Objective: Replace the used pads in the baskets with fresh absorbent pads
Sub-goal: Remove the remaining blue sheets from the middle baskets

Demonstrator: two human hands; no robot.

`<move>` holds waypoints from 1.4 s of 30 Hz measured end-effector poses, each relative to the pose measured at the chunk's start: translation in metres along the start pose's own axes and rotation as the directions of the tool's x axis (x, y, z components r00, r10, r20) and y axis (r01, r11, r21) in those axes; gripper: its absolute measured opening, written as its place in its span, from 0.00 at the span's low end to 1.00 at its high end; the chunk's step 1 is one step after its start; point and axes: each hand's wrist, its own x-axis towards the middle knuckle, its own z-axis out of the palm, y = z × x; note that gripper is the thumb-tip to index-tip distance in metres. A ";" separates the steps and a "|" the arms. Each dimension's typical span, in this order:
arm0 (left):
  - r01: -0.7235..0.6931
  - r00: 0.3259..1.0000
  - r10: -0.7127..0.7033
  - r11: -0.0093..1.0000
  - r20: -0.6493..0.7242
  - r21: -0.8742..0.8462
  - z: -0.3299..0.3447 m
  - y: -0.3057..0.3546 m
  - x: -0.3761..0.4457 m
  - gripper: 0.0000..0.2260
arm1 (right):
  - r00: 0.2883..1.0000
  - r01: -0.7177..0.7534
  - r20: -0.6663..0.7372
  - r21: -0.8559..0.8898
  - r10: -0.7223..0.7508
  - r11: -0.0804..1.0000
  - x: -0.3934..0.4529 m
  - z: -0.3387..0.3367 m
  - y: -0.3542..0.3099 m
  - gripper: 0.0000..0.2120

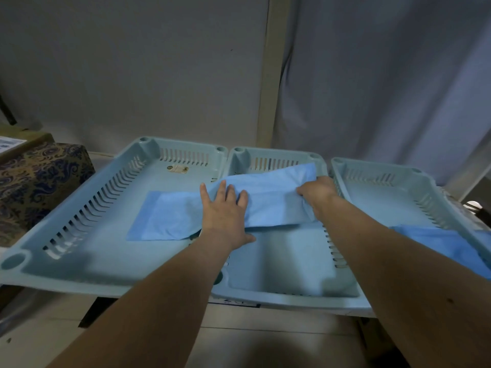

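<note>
Three pale teal baskets sit side by side: the left basket (87, 229), the middle basket (281, 272) and the right basket (385, 189). A blue pad (268, 197) drapes across the wall shared by the left and middle baskets, one end lying flat on the left basket's floor. The left hand (225, 211) presses on the pad with fingers spread. The right hand (317, 191) grips the pad's far right end. Another pad (446, 245) lies at the right basket's near edge. A patterned box (39, 181) stands left of the baskets.

Dim bluish light, soft overall blur, wide-angle bending at edges, dark shadow along bottom
</note>
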 end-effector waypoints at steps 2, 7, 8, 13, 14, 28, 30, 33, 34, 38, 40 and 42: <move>0.019 1.000 -0.020 1.000 -0.008 -0.014 -0.001 0.000 -0.001 0.46 | 0.999 0.009 -0.048 -0.036 -0.010 0.999 0.001 -0.005 -0.003 0.16; 0.046 0.999 -0.047 0.998 -0.010 -0.034 0.001 0.001 -0.001 0.45 | 0.989 -0.037 -0.151 -0.185 0.009 0.982 0.008 -0.035 -0.003 0.18; 0.040 0.999 -0.040 0.999 -0.012 -0.032 0.001 0.001 0.000 0.45 | 0.989 -0.047 -0.150 -0.220 0.014 0.974 0.010 -0.041 -0.001 0.18; -0.066 0.998 0.067 0.997 -0.010 0.046 0.000 0.003 -0.001 0.44 | 0.986 -0.113 -0.155 -0.335 0.063 0.935 0.010 -0.056 0.014 0.19; -0.109 0.994 0.110 0.991 -0.010 0.072 0.000 0.003 -0.001 0.44 | 0.987 -0.118 -0.148 -0.358 0.068 0.926 0.009 -0.057 0.017 0.19; -0.287 0.924 0.325 0.938 0.201 -0.197 0.018 0.048 0.004 0.27 | 0.985 0.081 0.161 -0.741 0.058 0.667 0.004 -0.026 0.021 0.20; -0.290 0.923 0.324 0.941 0.210 -0.177 0.021 0.049 0.004 0.28 | 0.978 0.086 0.189 -0.759 0.092 0.646 0.003 -0.026 0.016 0.19; -0.277 0.923 0.322 0.936 0.211 -0.218 0.023 0.047 0.005 0.28 | 0.982 0.084 0.178 -0.696 0.057 0.713 0.006 -0.021 0.008 0.10; -0.274 0.924 0.328 0.926 0.196 -0.259 0.022 0.047 0.004 0.28 | 0.985 0.079 0.168 -0.597 0.028 0.798 0.007 -0.016 0.006 0.07; 0.033 0.965 0.136 0.785 0.223 -0.618 -0.004 0.047 0.010 0.18 | 0.971 0.094 0.237 -0.278 -0.026 0.956 -0.003 0.013 -0.009 0.11; 0.312 0.942 -0.068 0.533 0.327 -0.787 -0.014 0.040 0.019 0.15 | 0.949 0.105 0.312 -0.213 -0.034 0.971 -0.012 0.028 -0.012 0.08; 0.494 0.868 -0.065 0.028 0.492 -0.869 -0.018 0.032 0.024 0.16 | 0.925 0.098 0.380 -0.192 -0.018 0.977 -0.016 0.040 -0.009 0.06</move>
